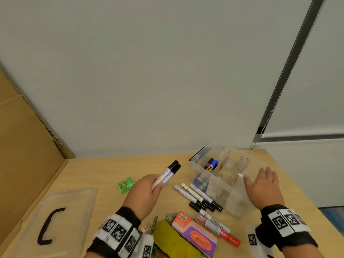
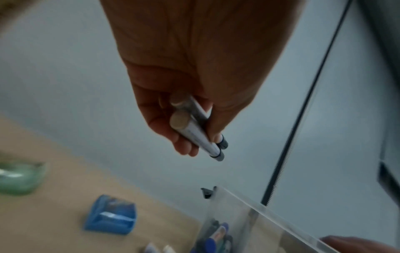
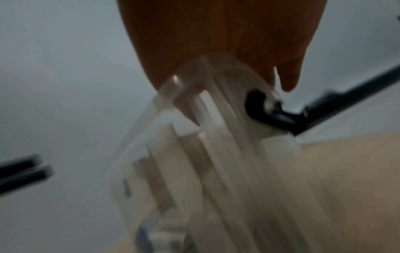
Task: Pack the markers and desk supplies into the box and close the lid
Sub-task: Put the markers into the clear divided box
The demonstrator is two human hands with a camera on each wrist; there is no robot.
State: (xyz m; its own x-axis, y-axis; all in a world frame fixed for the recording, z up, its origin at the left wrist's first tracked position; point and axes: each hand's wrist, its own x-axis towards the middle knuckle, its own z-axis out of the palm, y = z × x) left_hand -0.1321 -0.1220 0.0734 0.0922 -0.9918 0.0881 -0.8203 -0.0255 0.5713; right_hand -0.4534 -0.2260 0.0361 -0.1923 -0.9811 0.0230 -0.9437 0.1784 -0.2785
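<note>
Item: clear plastic storage box (image 1: 226, 181), divided by pale partitions, stood at centre right of the head view on a wooden table (image 1: 104, 170); several markers, one blue-capped, already stood in its far-left compartment. The right hand (image 1: 261, 185) rested on the near right rim with fingers fairly straight, apparently steadying it; whether any finger hooked over the edge could not be told. The left hand (image 1: 147, 189), at centre, gripped a pair of white-barrelled, black-capped markers (image 1: 168, 174) around mid-barrel, caps pointing up and away, raised above the table to the left of the box. Five more like markers (image 1: 199, 197) lay side by side just beside the box's near-left wall. At lower centre lay a red marker (image 1: 226, 236), an orange-and-purple packet (image 1: 195, 235), a yellow-green pouch (image 1: 171, 237) and some paper clips (image 1: 151, 223); a green sharpener (image 1: 125, 185) lay left of the raised hand. The clear lid (image 1: 74, 203) with black handle lay flat at lower left. Handling, judged: markers light, rigid, smooth-barrelled and prone to roll or slip, best taken mid-barrel in small bundles; the box light and liable to slide, so worth bracing at the rim.
</note>
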